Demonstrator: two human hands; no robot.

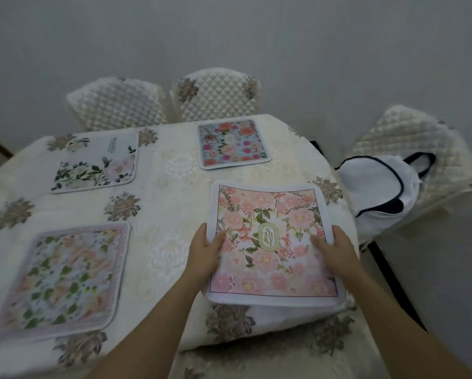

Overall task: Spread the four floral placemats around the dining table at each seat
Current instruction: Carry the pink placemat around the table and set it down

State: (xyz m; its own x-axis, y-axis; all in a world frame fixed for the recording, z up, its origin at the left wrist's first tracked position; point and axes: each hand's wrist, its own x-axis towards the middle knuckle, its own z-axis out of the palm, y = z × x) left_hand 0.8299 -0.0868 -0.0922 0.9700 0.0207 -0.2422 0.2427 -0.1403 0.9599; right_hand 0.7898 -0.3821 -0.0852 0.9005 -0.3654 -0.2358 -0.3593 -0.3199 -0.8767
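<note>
Four floral placemats are in view on the cream embroidered tablecloth [163,187]: a white-and-green mat [96,161] far left, a blue-and-red mat [233,144] far centre before a quilted chair [215,95], a pale green-and-peach mat [62,279] near left, and a pink mat [273,244] near right. Left hand [206,253] grips the pink mat's left edge, thumb on top and fingers curled beneath; right hand [335,250] grips its right edge likewise, the near edge lifted slightly off the cloth. Right of the table, a white bag with dark trim [379,187] rests on another quilted chair.
</note>
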